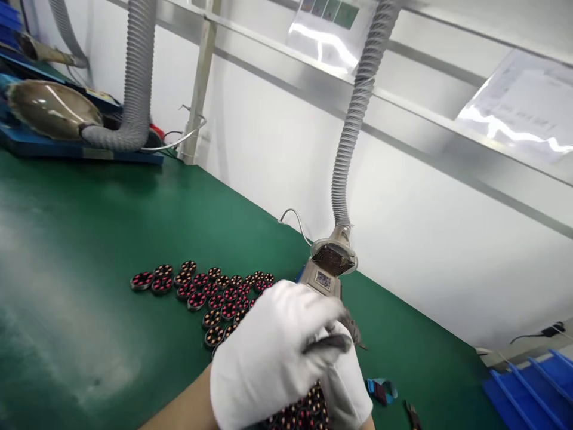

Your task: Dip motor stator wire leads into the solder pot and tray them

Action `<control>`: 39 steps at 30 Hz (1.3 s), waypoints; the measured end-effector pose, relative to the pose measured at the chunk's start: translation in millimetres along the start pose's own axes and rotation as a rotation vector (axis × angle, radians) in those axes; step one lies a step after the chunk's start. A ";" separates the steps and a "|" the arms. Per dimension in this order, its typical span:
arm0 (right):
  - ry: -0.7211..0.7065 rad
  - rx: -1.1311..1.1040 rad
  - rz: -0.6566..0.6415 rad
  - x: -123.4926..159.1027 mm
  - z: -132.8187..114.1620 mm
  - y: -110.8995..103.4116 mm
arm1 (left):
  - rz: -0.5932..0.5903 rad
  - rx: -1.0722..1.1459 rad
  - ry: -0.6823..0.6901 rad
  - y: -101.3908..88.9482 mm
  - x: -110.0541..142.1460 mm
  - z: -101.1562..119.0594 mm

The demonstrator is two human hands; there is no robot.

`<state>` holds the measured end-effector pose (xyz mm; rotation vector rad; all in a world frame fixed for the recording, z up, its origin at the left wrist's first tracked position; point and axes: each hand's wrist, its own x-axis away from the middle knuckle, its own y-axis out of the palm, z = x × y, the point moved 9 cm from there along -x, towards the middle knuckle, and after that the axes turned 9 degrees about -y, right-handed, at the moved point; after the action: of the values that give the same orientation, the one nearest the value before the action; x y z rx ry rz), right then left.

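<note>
My left hand [273, 352], in a white glove, reaches in from the lower left and lies across my right hand [347, 382], gloved in white too. The left fingers are curled and somewhat blurred, close against the right hand. Whatever they may grip is hidden. Most of the right hand's fingers lie behind the left hand. Small round black parts [196, 300] with pink or yellow segments are spread over the green table [67, 269] to the left of the hands. More such round parts [308, 412] show below and between the hands.
Just beyond the hands stands a device with a square code label [323, 279], under a clear fume hood [333, 257] on a grey hose [349, 137]. A blue strap [382, 391] and a dark-handled tool [412, 415] lie right. Blue trays [532, 388] stand far right.
</note>
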<state>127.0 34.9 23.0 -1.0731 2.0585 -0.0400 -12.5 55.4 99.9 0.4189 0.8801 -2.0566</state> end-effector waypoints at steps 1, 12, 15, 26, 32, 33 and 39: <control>0.009 -0.053 0.013 -5.1 -4.0 -1.4 | 0.123 -0.032 0.017 -14.7 -2.3 -1.4; -0.020 -0.706 0.116 -8.1 -4.9 -16.5 | 0.134 -0.024 0.080 24.9 -14.0 -13.7; -0.098 -0.575 0.034 -9.2 -12.1 -32.7 | 0.065 0.134 0.109 28.7 -18.6 -15.9; -0.107 -0.741 0.334 -13.4 -16.4 -64.9 | -0.034 -0.094 0.207 32.2 -15.9 -6.9; 0.068 -0.491 0.183 -4.6 -15.3 -42.3 | 0.007 -0.075 0.222 28.6 -15.6 -5.6; 0.025 -0.461 0.211 -3.7 -21.0 -42.3 | 0.010 -0.100 0.236 29.1 -15.0 -4.1; -0.036 -0.001 0.731 22.4 -43.2 -90.0 | 0.103 -0.281 0.311 24.9 -10.7 2.7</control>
<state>152.1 -51.9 70.9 -0.2683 2.2951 0.3446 14.0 49.6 97.0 0.6244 1.2863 -1.7667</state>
